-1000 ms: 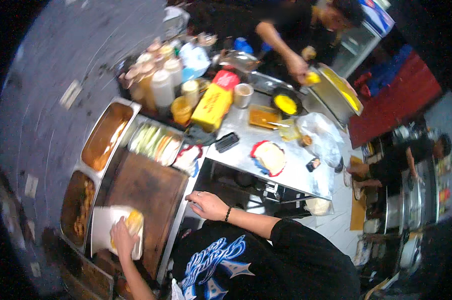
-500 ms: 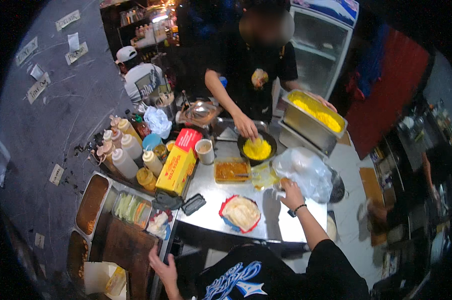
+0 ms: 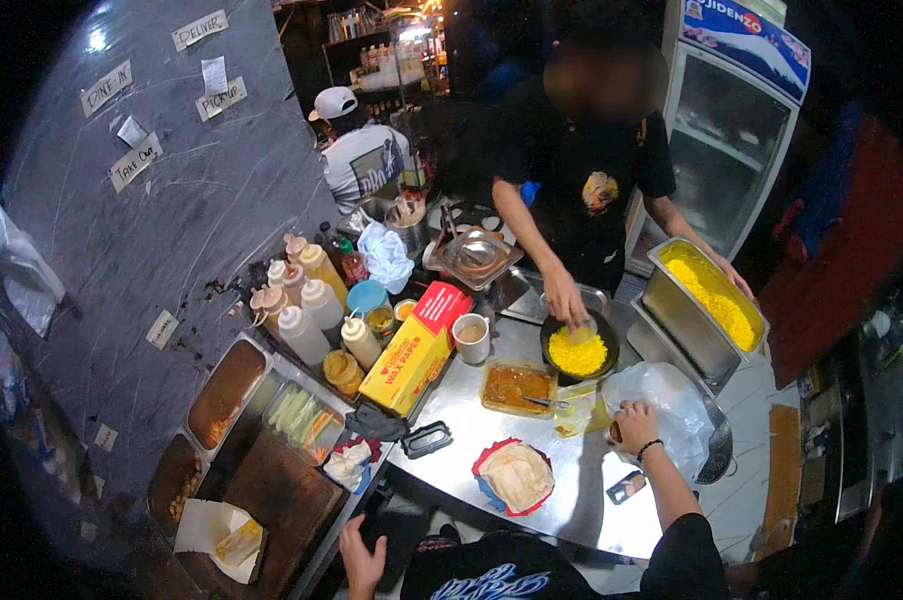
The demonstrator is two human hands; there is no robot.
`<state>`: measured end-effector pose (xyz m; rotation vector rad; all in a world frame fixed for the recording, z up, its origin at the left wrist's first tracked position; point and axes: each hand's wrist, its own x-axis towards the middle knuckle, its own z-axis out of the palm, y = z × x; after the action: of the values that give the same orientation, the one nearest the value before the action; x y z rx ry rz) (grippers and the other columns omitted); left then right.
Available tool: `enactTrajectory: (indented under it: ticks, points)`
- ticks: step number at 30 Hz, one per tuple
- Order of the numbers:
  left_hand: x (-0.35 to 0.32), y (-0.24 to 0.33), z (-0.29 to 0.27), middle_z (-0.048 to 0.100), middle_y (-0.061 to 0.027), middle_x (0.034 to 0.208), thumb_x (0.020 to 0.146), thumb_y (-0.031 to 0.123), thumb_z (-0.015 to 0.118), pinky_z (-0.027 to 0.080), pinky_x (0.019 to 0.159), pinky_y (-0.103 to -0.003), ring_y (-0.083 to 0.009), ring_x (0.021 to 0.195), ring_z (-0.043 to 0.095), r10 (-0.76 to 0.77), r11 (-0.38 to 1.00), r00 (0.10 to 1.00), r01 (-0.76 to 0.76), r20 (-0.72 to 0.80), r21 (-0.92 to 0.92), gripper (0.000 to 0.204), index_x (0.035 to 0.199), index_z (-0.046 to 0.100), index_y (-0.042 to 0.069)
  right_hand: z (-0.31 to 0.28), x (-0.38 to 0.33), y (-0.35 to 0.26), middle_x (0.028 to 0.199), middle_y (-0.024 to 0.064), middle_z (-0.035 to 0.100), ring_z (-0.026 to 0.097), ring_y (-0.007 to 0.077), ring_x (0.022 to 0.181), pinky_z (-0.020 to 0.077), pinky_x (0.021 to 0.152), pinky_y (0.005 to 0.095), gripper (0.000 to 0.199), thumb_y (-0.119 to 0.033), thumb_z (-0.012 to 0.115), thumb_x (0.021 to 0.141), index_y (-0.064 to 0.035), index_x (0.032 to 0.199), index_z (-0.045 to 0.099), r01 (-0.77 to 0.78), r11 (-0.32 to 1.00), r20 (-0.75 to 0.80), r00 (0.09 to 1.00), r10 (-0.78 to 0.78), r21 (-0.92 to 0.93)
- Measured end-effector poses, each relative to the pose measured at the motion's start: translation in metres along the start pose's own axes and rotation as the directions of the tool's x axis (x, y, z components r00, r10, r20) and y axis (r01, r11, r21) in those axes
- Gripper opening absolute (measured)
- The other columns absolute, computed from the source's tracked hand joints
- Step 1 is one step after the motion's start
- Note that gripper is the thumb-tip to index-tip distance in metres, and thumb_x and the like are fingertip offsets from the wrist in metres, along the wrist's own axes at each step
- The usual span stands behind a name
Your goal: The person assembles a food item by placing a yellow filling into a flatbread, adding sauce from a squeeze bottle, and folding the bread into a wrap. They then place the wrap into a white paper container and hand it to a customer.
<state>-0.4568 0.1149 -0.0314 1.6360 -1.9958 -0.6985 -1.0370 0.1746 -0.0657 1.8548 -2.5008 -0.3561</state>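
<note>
My right hand (image 3: 637,428) is closed round a small brownish item at the near left edge of a clear plastic bag (image 3: 667,405); the fingers hide most of it. A small dark card-like object (image 3: 627,487) lies on the steel table (image 3: 582,510) just below that wrist. My left hand (image 3: 362,557) hangs in the air by the table's near left corner, fingers apart and holding nothing. Between my hands sits a stack of flatbreads (image 3: 515,477) in a red and blue wrapping. Farther off are a tub of brown sauce (image 3: 519,388) with a utensil and a yellowish plastic sheet (image 3: 580,412).
Across the table, a co-worker's hand (image 3: 569,300) reaches into a black bowl of yellow rice (image 3: 578,352); their other hand steadies a steel rice pan (image 3: 707,295). At left stand squeeze bottles (image 3: 322,305), a wax paper box (image 3: 412,355), a mug (image 3: 472,338) and a wooden board (image 3: 287,490).
The whole view has shifted, so things sit farther right. My right hand has drawn back, uncovering the dark card-like object. The co-worker's hand stays at the rice bowl.
</note>
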Motion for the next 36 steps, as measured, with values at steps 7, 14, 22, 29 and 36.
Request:
enactTrajectory:
  ticks: [7, 14, 22, 29, 36]
  points:
    - [0.069, 0.040, 0.028, 0.054, -0.0198, 0.123, 0.080, 0.018, 0.071, 0.039, 0.099, -0.046, -0.0382, 0.117, 0.050, 0.293, 0.956, 0.941, -0.293, 0.171, -0.021, 0.056, 0.129, 0.048, 0.005, -0.063, -0.011, -0.045, 0.118, 0.0107, 0.059, 0.050, 0.0289, 0.116, 0.0354, 0.098, 0.0472, 0.067, -0.042, 0.081, 0.057, -0.0078, 0.112, 0.062, 0.040, 0.999, 0.132, 0.990, -0.043, 0.026]
    - [0.105, 0.035, 0.037, 0.056, -0.0191, 0.122, 0.082, 0.018, 0.069, 0.042, 0.095, -0.046, -0.0365, 0.116, 0.052, 0.400, 0.916, 0.865, -0.385, 0.304, -0.111, 0.054, 0.130, 0.048, 0.003, -0.119, 0.031, -0.159, 0.114, 0.0141, 0.061, 0.052, 0.0311, 0.115, 0.0367, 0.098, 0.0492, 0.059, -0.034, 0.079, 0.063, -0.0062, 0.111, 0.059, 0.231, 0.942, -0.013, 0.972, -0.235, 0.243]
    - [0.103, 0.001, 0.028, 0.055, -0.0166, 0.125, 0.083, 0.021, 0.068, 0.042, 0.094, -0.046, -0.0359, 0.118, 0.051, 0.341, 0.938, 0.829, -0.334, 0.443, -0.098, 0.057, 0.133, 0.046, 0.009, -0.091, 0.102, -0.267, 0.114, 0.0111, 0.061, 0.054, 0.0271, 0.111, 0.0378, 0.092, 0.0477, 0.035, -0.019, 0.061, 0.081, -0.0062, 0.113, 0.059, 0.378, 0.911, -0.045, 0.926, -0.375, 0.169]
    - [0.102, -0.010, 0.022, 0.055, -0.0156, 0.124, 0.081, 0.020, 0.069, 0.044, 0.091, -0.047, -0.0351, 0.114, 0.054, 0.289, 0.952, 0.865, -0.307, 0.410, -0.024, 0.060, 0.135, 0.044, 0.009, -0.105, 0.067, -0.259, 0.130, 0.0176, 0.052, 0.050, 0.0357, 0.118, 0.0394, 0.098, 0.0510, 0.058, -0.021, 0.066, 0.077, -0.0055, 0.130, 0.049, 0.310, 0.846, -0.239, 0.945, -0.223, 0.434]
    - [0.066, 0.000, 0.013, 0.054, -0.0148, 0.124, 0.082, 0.019, 0.067, 0.045, 0.091, -0.048, -0.0351, 0.113, 0.055, 0.132, 0.990, 0.927, -0.140, 0.350, -0.002, 0.058, 0.135, 0.044, 0.011, 0.011, -0.029, -0.251, 0.150, 0.0245, 0.032, 0.027, 0.0448, 0.139, 0.0211, 0.114, 0.0533, 0.061, -0.027, 0.063, 0.087, -0.0067, 0.141, 0.044, 0.265, 0.844, -0.262, 0.953, -0.154, 0.466]
